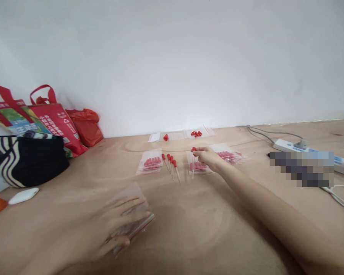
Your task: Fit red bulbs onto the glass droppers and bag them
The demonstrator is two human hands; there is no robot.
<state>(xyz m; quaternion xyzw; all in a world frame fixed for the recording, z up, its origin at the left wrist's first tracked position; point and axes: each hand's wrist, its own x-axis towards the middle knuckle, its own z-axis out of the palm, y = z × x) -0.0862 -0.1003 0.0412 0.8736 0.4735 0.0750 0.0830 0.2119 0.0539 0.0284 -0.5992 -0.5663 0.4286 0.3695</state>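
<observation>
My right hand (206, 157) pinches a dropper by its red rubber bulb (194, 149). Its thin clear tube hangs down over a zip bag of red bulbs (198, 166). Several droppers (172, 164) with red bulbs lie side by side on the table, left of that hand. Beyond them to the left is another zip bag of red bulbs (152, 162). Nearer to me, my left hand (114, 221) rests with fingers spread on a clear zip bag (136, 193). The hand hides much of this bag, so its contents cannot be made out.
Along the wall lie loose red bulbs (196, 134) and clear tubes (176, 136) on plastic. Shopping bags (59, 126), a red plastic bag (84, 126), a black bag (41, 158) and a white object (23, 196) sit left. A power strip (315, 154) with cables is at right.
</observation>
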